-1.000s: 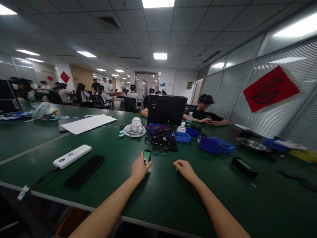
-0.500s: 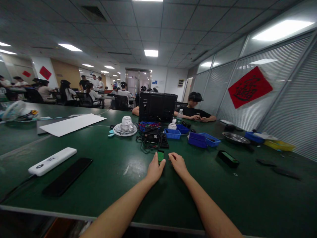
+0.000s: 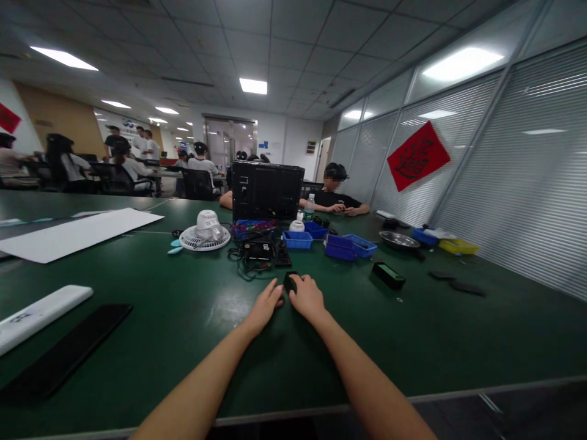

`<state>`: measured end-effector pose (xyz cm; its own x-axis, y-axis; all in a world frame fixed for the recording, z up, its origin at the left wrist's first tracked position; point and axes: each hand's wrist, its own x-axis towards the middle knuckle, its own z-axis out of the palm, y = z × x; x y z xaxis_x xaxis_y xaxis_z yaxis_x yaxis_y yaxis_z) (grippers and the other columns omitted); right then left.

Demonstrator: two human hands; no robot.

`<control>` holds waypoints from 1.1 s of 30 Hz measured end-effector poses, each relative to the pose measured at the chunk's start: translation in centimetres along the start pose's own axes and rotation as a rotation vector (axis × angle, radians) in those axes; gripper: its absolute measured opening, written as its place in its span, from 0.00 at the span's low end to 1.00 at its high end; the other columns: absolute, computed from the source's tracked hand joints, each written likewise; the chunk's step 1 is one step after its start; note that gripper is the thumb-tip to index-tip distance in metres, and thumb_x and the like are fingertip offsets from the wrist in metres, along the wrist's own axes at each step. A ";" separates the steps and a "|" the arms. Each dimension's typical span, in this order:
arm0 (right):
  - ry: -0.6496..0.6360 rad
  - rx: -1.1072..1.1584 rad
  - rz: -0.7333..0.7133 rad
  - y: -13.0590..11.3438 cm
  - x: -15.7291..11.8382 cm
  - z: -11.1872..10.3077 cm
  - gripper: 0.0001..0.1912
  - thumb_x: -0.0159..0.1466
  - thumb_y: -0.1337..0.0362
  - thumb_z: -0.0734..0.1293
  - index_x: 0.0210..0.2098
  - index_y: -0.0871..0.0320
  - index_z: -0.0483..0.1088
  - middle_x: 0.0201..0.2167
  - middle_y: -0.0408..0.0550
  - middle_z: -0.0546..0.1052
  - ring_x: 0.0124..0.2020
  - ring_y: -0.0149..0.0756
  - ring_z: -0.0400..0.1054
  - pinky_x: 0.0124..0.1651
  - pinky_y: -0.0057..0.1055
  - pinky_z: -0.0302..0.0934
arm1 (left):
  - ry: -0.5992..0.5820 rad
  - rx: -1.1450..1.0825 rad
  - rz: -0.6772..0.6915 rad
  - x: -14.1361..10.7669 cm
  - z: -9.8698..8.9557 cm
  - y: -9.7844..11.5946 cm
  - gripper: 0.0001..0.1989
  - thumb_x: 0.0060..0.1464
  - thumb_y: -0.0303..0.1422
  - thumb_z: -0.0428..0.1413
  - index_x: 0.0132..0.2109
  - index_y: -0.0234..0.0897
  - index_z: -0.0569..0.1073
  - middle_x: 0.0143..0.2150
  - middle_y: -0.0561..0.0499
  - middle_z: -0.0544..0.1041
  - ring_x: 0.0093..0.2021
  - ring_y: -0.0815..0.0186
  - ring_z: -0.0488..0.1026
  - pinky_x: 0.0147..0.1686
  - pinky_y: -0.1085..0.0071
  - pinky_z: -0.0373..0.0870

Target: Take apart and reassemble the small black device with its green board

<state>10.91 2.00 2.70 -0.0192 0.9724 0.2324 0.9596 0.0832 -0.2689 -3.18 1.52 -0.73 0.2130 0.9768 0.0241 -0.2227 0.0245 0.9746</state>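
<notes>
My right hand (image 3: 306, 297) grips a small circuit board (image 3: 288, 282), its fingers curled over the top. Only a dark edge and a bit of green show past the fingers. Close on the left side, my left hand (image 3: 266, 304) has its fingers stretched forward and a little apart, with nothing visible in them. Its fingertips come near the board; whether they touch it I cannot tell. Both hands are low over the green table (image 3: 220, 360). Beyond them lies a black device with tangled cables (image 3: 257, 252).
A black monitor (image 3: 268, 190) stands behind a white fan (image 3: 205, 235) and blue bins (image 3: 297, 239). To the right are a black box with a green top (image 3: 388, 275) and a metal bowl (image 3: 398, 240). A white power strip (image 3: 46, 315) lies left. A person (image 3: 337, 195) sits opposite.
The circuit board has passed from my left hand to my right hand, and the left fingers have let go. My view has turned to the right.
</notes>
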 end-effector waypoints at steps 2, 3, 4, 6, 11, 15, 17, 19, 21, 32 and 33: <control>0.005 0.004 0.088 2.0 1.0 -0.5 0.23 0.57 0.62 0.60 0.53 0.51 0.61 0.46 0.55 0.66 0.46 0.45 0.61 0.42 0.35 0.58 | 0.016 0.000 -0.027 0.0 0.0 0.1 0.29 0.55 0.39 0.50 0.61 0.32 0.54 0.56 0.37 0.65 0.53 0.61 0.66 0.50 0.65 0.66; 0.004 0.011 0.145 3.2 1.5 -0.9 0.23 0.57 0.62 0.59 0.53 0.51 0.61 0.45 0.55 0.66 0.46 0.45 0.62 0.41 0.36 0.58 | 0.020 0.004 -0.031 0.0 0.0 0.1 0.29 0.55 0.38 0.50 0.61 0.32 0.54 0.55 0.37 0.66 0.52 0.61 0.67 0.49 0.65 0.66; 0.007 0.026 0.200 4.4 1.9 -1.2 0.23 0.57 0.62 0.59 0.53 0.52 0.61 0.45 0.55 0.67 0.45 0.45 0.63 0.40 0.35 0.59 | 0.023 0.009 -0.033 0.1 0.0 0.2 0.29 0.55 0.38 0.50 0.61 0.32 0.54 0.55 0.37 0.66 0.52 0.61 0.67 0.49 0.65 0.67; 0.011 0.082 0.273 6.6 2.8 -1.7 0.24 0.56 0.61 0.60 0.53 0.53 0.61 0.45 0.55 0.68 0.44 0.44 0.65 0.40 0.34 0.59 | 0.032 0.024 -0.035 0.0 -0.1 0.3 0.29 0.55 0.38 0.51 0.60 0.32 0.54 0.54 0.38 0.68 0.51 0.62 0.68 0.48 0.66 0.67; -0.022 0.282 0.372 10.3 4.1 -2.0 0.22 0.55 0.59 0.60 0.49 0.56 0.65 0.44 0.51 0.72 0.43 0.40 0.67 0.40 0.30 0.60 | 0.049 0.066 -0.033 -0.1 -0.3 0.7 0.28 0.55 0.39 0.51 0.59 0.33 0.56 0.51 0.38 0.70 0.50 0.62 0.69 0.46 0.67 0.69; 0.005 0.231 0.466 11.7 4.3 -2.4 0.22 0.57 0.57 0.58 0.48 0.58 0.67 0.46 0.53 0.72 0.44 0.42 0.67 0.42 0.32 0.59 | 0.078 0.086 -0.020 -0.3 -0.4 1.0 0.28 0.54 0.41 0.51 0.58 0.34 0.57 0.50 0.39 0.70 0.50 0.62 0.69 0.45 0.67 0.69; 0.039 0.209 0.483 11.9 4.2 -2.8 0.22 0.58 0.56 0.57 0.49 0.58 0.67 0.47 0.53 0.71 0.45 0.42 0.66 0.42 0.32 0.59 | 0.082 0.088 -0.019 -0.3 -0.4 1.2 0.28 0.54 0.42 0.52 0.58 0.34 0.58 0.50 0.39 0.71 0.49 0.61 0.69 0.45 0.66 0.69; 0.064 0.185 0.482 11.7 4.0 -3.1 0.23 0.59 0.55 0.56 0.49 0.58 0.66 0.47 0.53 0.71 0.46 0.43 0.66 0.42 0.32 0.59 | 0.080 0.086 -0.016 -0.3 -0.5 1.2 0.27 0.54 0.41 0.52 0.58 0.34 0.58 0.50 0.39 0.71 0.50 0.61 0.69 0.45 0.66 0.69; 0.071 0.137 0.470 11.2 3.7 -3.3 0.25 0.59 0.52 0.56 0.51 0.57 0.65 0.47 0.54 0.70 0.47 0.46 0.64 0.43 0.35 0.59 | 0.078 0.085 -0.012 -0.3 -0.5 1.2 0.26 0.54 0.41 0.51 0.57 0.34 0.59 0.50 0.38 0.70 0.50 0.61 0.68 0.44 0.66 0.69; 0.011 0.124 0.450 10.7 3.6 -2.4 0.26 0.55 0.54 0.61 0.52 0.54 0.62 0.47 0.53 0.70 0.45 0.44 0.66 0.40 0.34 0.60 | 0.083 0.094 -0.015 -0.3 -0.6 1.2 0.25 0.55 0.40 0.51 0.56 0.34 0.60 0.49 0.39 0.71 0.49 0.61 0.69 0.43 0.67 0.70; 0.020 0.165 0.467 11.0 3.8 -2.3 0.26 0.55 0.53 0.61 0.51 0.55 0.63 0.47 0.53 0.71 0.45 0.43 0.66 0.40 0.33 0.60 | 0.082 0.091 -0.012 -0.3 -0.6 1.2 0.24 0.55 0.39 0.51 0.56 0.34 0.60 0.49 0.39 0.71 0.49 0.61 0.69 0.43 0.67 0.70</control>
<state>22.05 6.06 2.79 0.4092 0.9098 0.0698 0.8073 -0.3253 -0.4924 -4.11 1.36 0.26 0.1360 0.9907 -0.0026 -0.1328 0.0209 0.9909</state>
